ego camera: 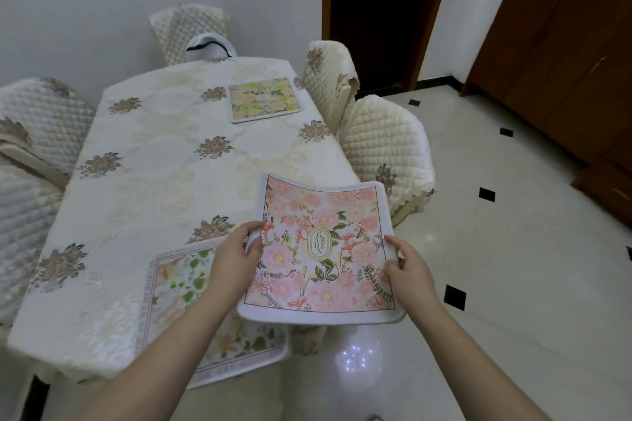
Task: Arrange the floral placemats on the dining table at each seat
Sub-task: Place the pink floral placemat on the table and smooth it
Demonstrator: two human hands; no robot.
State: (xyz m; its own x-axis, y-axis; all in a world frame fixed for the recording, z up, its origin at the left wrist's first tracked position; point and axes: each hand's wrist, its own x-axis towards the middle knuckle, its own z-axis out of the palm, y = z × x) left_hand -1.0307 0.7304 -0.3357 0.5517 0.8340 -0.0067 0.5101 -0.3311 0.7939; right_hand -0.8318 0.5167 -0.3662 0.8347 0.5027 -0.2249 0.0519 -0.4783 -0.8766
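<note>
Item: pink placemat (321, 249), sagging w/ far edge curling, at 5 o'clock off table (164, 133) corner. Left hand (236, 263) & right hand (407, 270) pinching side edges. Risk: limp mat folding or landing askew, overlapping green-leaf mat (178, 287).

The pink floral placemat (321, 249) between the fingers (253, 243) looks like soft, matt cloth with a white fleecy border, limp enough to curve. Left of the fingers, the green-leaf placemat (178, 287) shows the same matt printed fabric. The tabletop (143, 154) beyond the fingers wears a cream woven tablecloth with a faint sheen and raised embroidered flowers. The chair covers (379, 137) are quilted, padded cloth. Right of the fingers the floor (513, 249) is glossy polished tile, mirroring light; the cabinet (564, 55) is smooth brown wood
</note>
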